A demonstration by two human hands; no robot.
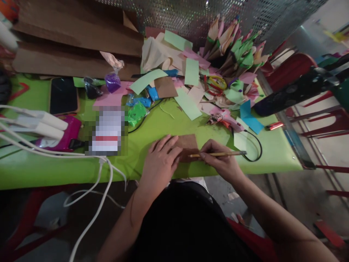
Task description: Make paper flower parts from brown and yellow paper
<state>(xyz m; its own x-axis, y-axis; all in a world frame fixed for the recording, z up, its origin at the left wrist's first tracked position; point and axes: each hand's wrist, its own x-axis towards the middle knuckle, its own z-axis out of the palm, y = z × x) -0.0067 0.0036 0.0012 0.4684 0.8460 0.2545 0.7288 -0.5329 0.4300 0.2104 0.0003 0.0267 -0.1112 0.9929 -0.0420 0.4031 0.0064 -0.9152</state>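
Observation:
A small square of brown paper [188, 142] lies at the near edge of the green table. My left hand [160, 160] rests on its left part, fingers stretched out and lying over the paper. In my right hand [224, 165] a slim wooden pencil [222, 154] is pinched, lying nearly level, with its pale tip over the paper's lower right part. Beyond the right hand sits a pink hot glue gun [225, 118]. The left fingers cover part of the brown paper.
Loose green paper strips [188, 103], scissors [216, 83] and paper-wrapped bundles [237, 47] crowd the back. To the left are a dark phone [64, 95], a blurred-out lit screen [107, 131], a magenta power strip [64, 134] and white cables [109, 174]. A dark bottle [286, 92] stands right.

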